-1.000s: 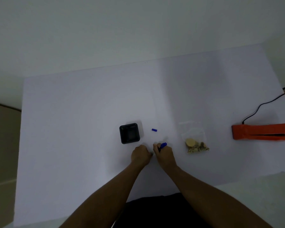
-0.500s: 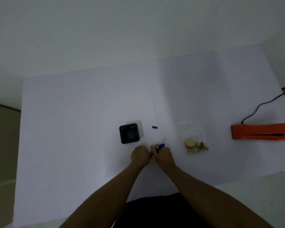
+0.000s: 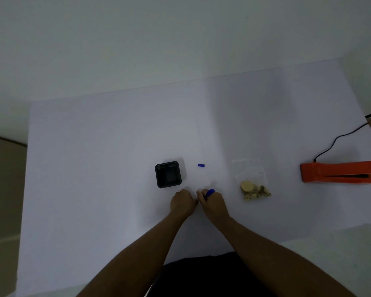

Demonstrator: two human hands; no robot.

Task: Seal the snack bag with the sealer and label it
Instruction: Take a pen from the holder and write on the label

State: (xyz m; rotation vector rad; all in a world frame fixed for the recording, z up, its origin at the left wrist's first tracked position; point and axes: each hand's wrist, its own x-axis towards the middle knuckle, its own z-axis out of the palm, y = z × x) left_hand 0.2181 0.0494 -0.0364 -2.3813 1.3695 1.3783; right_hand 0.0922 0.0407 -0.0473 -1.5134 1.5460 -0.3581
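A clear snack bag point(image 3: 251, 182) with yellowish snacks in its lower part lies flat on the white table point(image 3: 94, 146). The orange sealer point(image 3: 338, 173) rests at the right edge, its black cord point(image 3: 338, 140) running off the table. My right hand point(image 3: 212, 203) grips a blue pen point(image 3: 210, 192), tip down on the table. My left hand point(image 3: 183, 203) sits fisted just beside it, pressing on the table; whatever lies under it is hidden. The pen's blue cap point(image 3: 201, 165) lies loose behind my hands.
A small black square container point(image 3: 168, 174) stands just behind my left hand. The wall rises beyond the far table edge. Some items peek in at the far right edge.
My right hand with the pen has shifted slightly left, closer to my left hand. The bag, the sealer and the cap have stayed put.
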